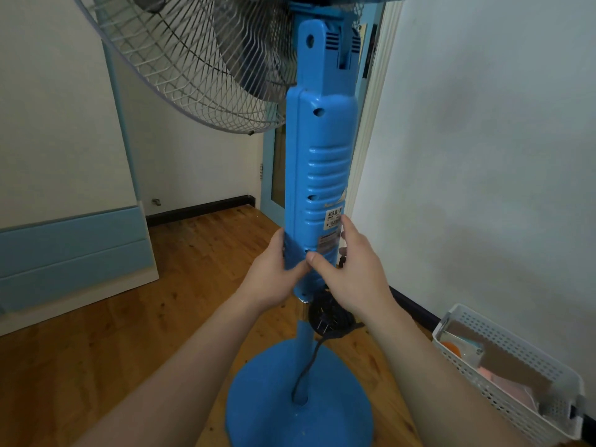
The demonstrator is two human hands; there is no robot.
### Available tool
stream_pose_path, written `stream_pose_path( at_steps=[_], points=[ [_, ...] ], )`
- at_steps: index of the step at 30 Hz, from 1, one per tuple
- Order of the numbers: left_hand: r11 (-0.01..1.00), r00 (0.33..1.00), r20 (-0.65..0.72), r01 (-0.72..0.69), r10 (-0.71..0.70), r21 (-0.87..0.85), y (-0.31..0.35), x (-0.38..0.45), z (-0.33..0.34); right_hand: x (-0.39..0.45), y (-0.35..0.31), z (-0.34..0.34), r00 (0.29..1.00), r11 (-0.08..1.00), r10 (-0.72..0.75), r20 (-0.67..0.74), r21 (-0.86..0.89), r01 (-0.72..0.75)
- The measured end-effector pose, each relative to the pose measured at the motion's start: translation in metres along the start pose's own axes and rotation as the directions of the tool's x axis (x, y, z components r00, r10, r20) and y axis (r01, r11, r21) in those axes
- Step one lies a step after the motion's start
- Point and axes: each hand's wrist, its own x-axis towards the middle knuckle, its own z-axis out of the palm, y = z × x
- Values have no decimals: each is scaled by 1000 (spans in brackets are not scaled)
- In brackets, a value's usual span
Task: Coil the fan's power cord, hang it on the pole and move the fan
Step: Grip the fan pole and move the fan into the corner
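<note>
Both hands (274, 269) (351, 279) grip blue fan column (319, 175), cord coil (332, 312) hung below

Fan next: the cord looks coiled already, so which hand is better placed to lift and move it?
Probably both: left hand and right hand grip the blue column at one height, on opposite sides. The coiled cord hangs below.

The wire-grilled blue pedestal fan (317, 175) ran off the top edge; small label print was unreadable; the right hand (350, 272) partly hid the coiled black power cord (330, 314).

white sticker (333, 218) on the blue fan column (317, 175) reading "S09", smaller print below illegible
</note>
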Motion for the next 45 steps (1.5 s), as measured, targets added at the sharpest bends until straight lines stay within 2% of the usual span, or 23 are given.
stream_pose_path(
  at_steps=[4,8,12,17,21,32,39,45],
  points=[
    [999,997,-80,23,-20,34,-1,7,3,12,-18,4,993,997,40,-113,-59,-47],
    [997,990,-134,46,-36,69,-7,7,10,18,-42,25,972,971,126,-200,-177,-163],
    [990,996,-87,10,3,144,-6,7,8,24,-54,43,940,937,210,-269,-218,-272],
    [999,999,6,52,-52,11,-5,1,1,37,-58,52,885,915,244,-396,-208,-345],
    [996,996,69,66,-62,-61,-3,-4,1,46,-50,49,865,917,243,-439,-188,-353],
    [998,995,74,62,-61,-5,-1,-2,0,56,-21,38,913,968,153,-378,-127,-215],
    [998,997,53,63,-62,-21,3,5,-5,67,-5,24,957,985,148,-249,-49,-165],
    [994,994,-39,105,-104,15,8,21,-9,62,11,15,975,987,141,-174,104,-124]
  ],
)
